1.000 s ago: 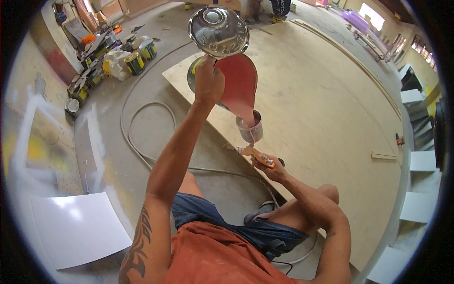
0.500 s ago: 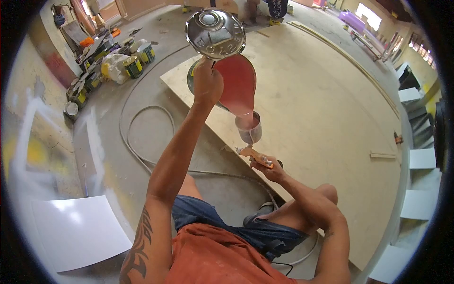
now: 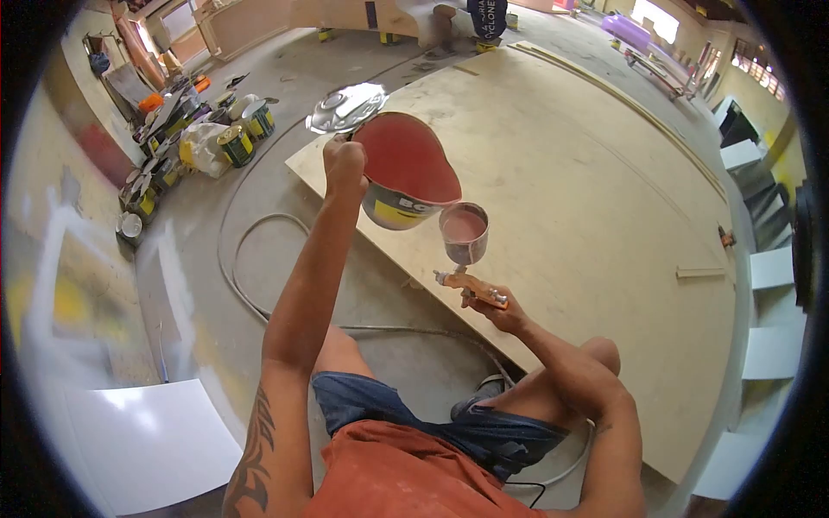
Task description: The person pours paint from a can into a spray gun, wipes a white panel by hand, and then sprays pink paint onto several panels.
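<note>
My left hand (image 3: 345, 170) is closed around the upper edge of a paint can (image 3: 399, 210), with the shiny metal lid (image 3: 349, 109) sticking up beside it. The can leans to the right, its inside coated in pinkish-red paint, and its bent lip is close to the cup's rim. My right hand (image 3: 503, 312) grips an orange spray gun (image 3: 473, 286) from below. On top of the gun, the metal cup (image 3: 465, 248) stands roughly upright and holds pink paint. No stream shows between can and cup.
Under my hands lies a large pale board (image 3: 587, 207). A hose (image 3: 259, 224) loops over the floor at left. Several used paint cans (image 3: 235, 145) crowd the left wall. White panels (image 3: 773, 350) line the right side; another white sheet (image 3: 155, 445) lies at lower left.
The can has swung left and down and tipped back, and the pink stream into the cup has stopped. The lid has moved left with it. My right hand shifted slightly right.
</note>
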Demonstrator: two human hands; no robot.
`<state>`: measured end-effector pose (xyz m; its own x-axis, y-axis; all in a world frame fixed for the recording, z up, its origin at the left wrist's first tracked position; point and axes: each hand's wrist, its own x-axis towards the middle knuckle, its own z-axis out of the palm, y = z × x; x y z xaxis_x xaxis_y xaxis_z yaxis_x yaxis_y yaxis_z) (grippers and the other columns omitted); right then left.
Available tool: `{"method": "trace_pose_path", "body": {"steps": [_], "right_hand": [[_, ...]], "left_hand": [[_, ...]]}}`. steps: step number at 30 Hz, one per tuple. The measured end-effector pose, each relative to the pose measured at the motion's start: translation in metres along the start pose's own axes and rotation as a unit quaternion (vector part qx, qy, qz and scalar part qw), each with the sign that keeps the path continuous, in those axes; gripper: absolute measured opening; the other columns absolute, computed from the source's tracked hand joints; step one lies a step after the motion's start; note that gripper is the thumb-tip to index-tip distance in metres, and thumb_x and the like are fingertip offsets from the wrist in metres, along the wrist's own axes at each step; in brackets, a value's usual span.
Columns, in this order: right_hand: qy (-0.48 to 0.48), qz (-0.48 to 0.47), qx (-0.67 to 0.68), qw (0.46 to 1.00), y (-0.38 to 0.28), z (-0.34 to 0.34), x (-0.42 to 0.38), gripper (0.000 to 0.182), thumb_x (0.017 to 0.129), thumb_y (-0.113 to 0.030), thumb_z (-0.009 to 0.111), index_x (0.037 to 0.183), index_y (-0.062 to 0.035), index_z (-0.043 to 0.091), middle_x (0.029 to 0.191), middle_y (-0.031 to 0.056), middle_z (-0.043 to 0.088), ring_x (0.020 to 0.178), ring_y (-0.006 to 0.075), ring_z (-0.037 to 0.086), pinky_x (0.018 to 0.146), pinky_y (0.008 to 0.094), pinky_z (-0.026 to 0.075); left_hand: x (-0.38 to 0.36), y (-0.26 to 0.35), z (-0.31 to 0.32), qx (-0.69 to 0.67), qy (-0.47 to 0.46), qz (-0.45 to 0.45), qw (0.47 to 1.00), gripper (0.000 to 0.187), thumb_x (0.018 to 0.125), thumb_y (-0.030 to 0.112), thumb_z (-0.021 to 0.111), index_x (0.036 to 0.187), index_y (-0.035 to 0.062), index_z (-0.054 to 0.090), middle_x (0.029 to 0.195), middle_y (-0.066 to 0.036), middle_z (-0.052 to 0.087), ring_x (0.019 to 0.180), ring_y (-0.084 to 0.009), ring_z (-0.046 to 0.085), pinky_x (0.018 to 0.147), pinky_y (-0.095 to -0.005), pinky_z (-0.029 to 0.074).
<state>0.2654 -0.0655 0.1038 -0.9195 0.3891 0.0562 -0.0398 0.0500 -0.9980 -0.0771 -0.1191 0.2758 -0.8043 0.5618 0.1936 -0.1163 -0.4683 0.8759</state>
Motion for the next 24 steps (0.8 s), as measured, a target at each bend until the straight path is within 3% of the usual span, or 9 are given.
{"method": "trace_pose_path", "body": {"steps": [3,4,7,9,13,14,19,22,24], "right_hand": [[0.010,-0.019,-0.029,0.999,0.001,-0.006,0.001,0.020,0.090,-0.010,0.065,0.108,-0.0017,0.061,0.097,0.0037,0.064,0.093,0.0119,0.060,0.084,0.0295,0.049],[0.015,-0.016,-0.029,0.999,0.000,-0.009,0.000,0.020,0.090,-0.010,0.065,0.108,-0.0017,0.061,0.097,0.0037,0.064,0.093,0.0119,0.060,0.084,0.0295,0.049],[0.031,-0.014,-0.032,0.999,-0.001,-0.011,-0.008,0.019,0.090,-0.009,0.065,0.107,-0.0007,0.061,0.096,0.0047,0.064,0.091,0.0119,0.060,0.083,0.0288,0.049],[0.014,-0.020,-0.076,0.997,-0.002,-0.015,-0.013,0.029,0.090,-0.011,0.063,0.118,-0.0021,0.058,0.099,0.0043,0.064,0.091,0.0133,0.060,0.082,0.0301,0.048],[0.089,-0.016,-0.052,0.995,-0.013,-0.011,-0.021,0.021,0.091,-0.011,0.064,0.109,-0.0013,0.061,0.094,0.0039,0.065,0.088,0.0115,0.061,0.080,0.0278,0.049],[0.101,-0.016,-0.083,0.991,-0.014,-0.013,-0.021,0.022,0.091,-0.011,0.064,0.109,-0.0014,0.061,0.094,0.0037,0.065,0.087,0.0112,0.061,0.080,0.0276,0.049],[0.153,-0.029,-0.147,0.977,-0.023,-0.012,-0.021,0.023,0.090,-0.012,0.065,0.109,-0.0016,0.061,0.092,0.0038,0.066,0.086,0.0106,0.060,0.078,0.0274,0.048],[0.181,-0.053,-0.112,0.976,-0.022,-0.014,-0.012,0.022,0.090,-0.013,0.066,0.108,-0.0013,0.061,0.090,0.0042,0.066,0.083,0.0107,0.060,0.076,0.0279,0.048],[0.189,-0.075,-0.122,0.972,-0.027,-0.024,-0.005,0.022,0.090,-0.013,0.065,0.108,-0.0013,0.061,0.090,0.0044,0.066,0.082,0.0120,0.060,0.075,0.0280,0.048]], "left_hand": [[0.004,-0.019,-0.002,-0.060,0.072,-0.026,0.995,0.018,0.060,-0.008,0.045,0.072,0.0051,0.044,0.069,-0.004,0.044,0.058,-0.0182,0.045,0.054,-0.0318,0.044],[0.001,-0.023,0.000,-0.011,0.103,-0.025,0.994,0.019,0.059,-0.007,0.046,0.072,0.0049,0.045,0.071,-0.005,0.043,0.059,-0.0195,0.044,0.054,-0.0345,0.041],[0.014,-0.057,-0.013,-0.023,0.128,-0.065,0.989,0.018,0.058,-0.008,0.045,0.072,0.0048,0.045,0.071,-0.004,0.042,0.060,-0.0181,0.043,0.053,-0.0325,0.038],[0.022,-0.088,-0.024,-0.020,0.110,-0.061,0.992,0.019,0.059,-0.008,0.045,0.072,0.0048,0.045,0.071,-0.004,0.042,0.059,-0.0166,0.042,0.052,-0.0311,0.036],[0.032,-0.166,-0.039,-0.010,0.071,-0.070,0.995,0.020,0.058,-0.010,0.043,0.072,0.0049,0.045,0.069,0.000,0.042,0.056,-0.0121,0.039,0.049,-0.0274,0.032],[0.033,-0.183,-0.044,0.011,0.067,-0.095,0.993,0.022,0.061,-0.012,0.038,0.077,-0.0002,0.049,0.071,-0.002,0.048,0.056,-0.0112,0.043,0.052,-0.0245,0.037],[0.037,-0.254,-0.062,-0.024,0.021,-0.116,0.993,0.022,0.061,-0.012,0.037,0.076,0.0004,0.048,0.072,-0.003,0.049,0.060,-0.0118,0.046,0.056,-0.0243,0.040],[0.048,-0.285,-0.071,0.020,0.095,-0.114,0.989,0.020,0.060,-0.013,0.039,0.072,0.0026,0.042,0.069,-0.002,0.046,0.057,-0.0126,0.042,0.055,-0.0270,0.038],[0.073,-0.302,-0.074,0.031,0.086,-0.119,0.989,0.019,0.060,-0.012,0.040,0.071,0.0032,0.042,0.067,-0.002,0.044,0.055,-0.0124,0.040,0.053,-0.0270,0.036]]}}
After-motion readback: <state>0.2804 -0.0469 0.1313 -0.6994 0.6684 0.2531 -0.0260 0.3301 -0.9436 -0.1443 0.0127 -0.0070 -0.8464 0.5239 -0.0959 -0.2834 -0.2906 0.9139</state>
